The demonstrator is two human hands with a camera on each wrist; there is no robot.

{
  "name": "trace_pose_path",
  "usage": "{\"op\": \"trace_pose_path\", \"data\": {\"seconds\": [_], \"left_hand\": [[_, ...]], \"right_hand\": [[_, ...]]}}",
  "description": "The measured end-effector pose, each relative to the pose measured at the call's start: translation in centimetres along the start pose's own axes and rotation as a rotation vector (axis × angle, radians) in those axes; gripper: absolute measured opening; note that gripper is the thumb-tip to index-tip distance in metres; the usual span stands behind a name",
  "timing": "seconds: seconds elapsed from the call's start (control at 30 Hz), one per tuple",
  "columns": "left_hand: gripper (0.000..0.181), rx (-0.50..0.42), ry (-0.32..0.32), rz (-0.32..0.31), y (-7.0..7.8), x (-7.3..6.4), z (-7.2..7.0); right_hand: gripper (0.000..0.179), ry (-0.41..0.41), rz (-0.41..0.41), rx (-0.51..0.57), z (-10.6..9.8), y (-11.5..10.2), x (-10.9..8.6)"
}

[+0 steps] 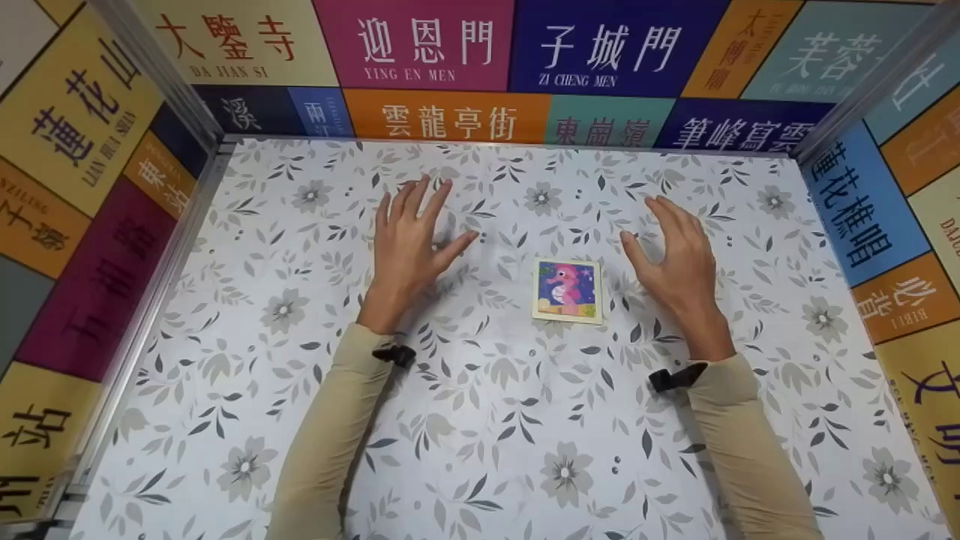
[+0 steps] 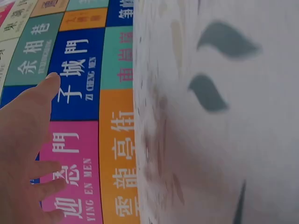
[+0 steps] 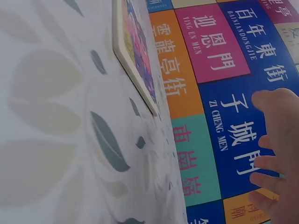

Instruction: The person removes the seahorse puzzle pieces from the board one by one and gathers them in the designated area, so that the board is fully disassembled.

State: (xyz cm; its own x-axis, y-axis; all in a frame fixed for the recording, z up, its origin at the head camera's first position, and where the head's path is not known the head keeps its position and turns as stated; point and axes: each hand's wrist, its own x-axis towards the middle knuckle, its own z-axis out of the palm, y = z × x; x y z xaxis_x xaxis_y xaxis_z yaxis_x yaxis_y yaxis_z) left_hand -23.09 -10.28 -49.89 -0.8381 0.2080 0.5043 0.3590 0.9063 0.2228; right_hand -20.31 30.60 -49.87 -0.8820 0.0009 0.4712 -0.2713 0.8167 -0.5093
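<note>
Cream-edged square pink-seahorse board (image 1: 567,292) looks light and stiff; pinch its sides imo; left grip (image 1: 407,244), right grip (image 1: 677,262) both spread, empty.

White floral tablecloth (image 1: 480,420); colourful lettered panels (image 1: 427,49) behind and both sides; metal rail (image 1: 157,295) along left edge.

Table cover (image 1: 480,427): smooth, matt, paper or plastic, can't tell. Seahorse tile (image 1: 567,291): smooth printed face, wood or cardbd, unclr. Sleeves (image 1: 322,450): matt cloth, sl. creased. Corner post (image 1: 166,75): metal, dull sheen. Wall panels (image 1: 435,45): smooth, semi-gloss.
</note>
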Motion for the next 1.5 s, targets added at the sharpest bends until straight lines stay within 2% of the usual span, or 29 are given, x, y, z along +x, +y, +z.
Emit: {"op": "trace_pose_path", "data": {"seconds": [0.07,0.2,0.4,0.57,0.9,1.03,1.2,1.5], "left_hand": [[0.081,-0.029,0.001,0.024,0.7,-0.1,0.0],[0.075,-0.098,-0.041,0.052,2.3,-0.4,0.0],[0.068,-0.228,-0.099,0.093,4.4,-0.8,0.6],[0.065,-0.280,-0.163,0.140,6.0,-1.0,1.2],[0.060,-0.385,-0.329,0.133,8.6,-0.8,2.7],[0.055,-0.400,-0.360,0.159,9.5,-0.4,3.5],[0.047,-0.422,-0.386,0.173,10.8,0.3,4.3],[0.042,-0.358,-0.424,0.178,12.7,1.1,6.0]], "right_hand": [[0.059,-0.019,-0.003,0.031,0.2,0.0,-0.4],[0.046,-0.085,-0.005,0.113,0.8,0.2,-0.9],[0.033,-0.243,-0.018,0.206,1.6,0.2,-1.3],[0.035,-0.374,-0.007,0.205,1.9,0.2,-1.5],[0.050,-0.552,0.036,0.195,1.8,0.1,-1.7],[0.053,-0.575,0.051,0.207,1.9,0.1,-1.7],[0.050,-0.564,0.051,0.219,2.0,0.4,-1.8],[0.050,-0.538,0.043,0.276,2.8,0.3,-2.0]]}}
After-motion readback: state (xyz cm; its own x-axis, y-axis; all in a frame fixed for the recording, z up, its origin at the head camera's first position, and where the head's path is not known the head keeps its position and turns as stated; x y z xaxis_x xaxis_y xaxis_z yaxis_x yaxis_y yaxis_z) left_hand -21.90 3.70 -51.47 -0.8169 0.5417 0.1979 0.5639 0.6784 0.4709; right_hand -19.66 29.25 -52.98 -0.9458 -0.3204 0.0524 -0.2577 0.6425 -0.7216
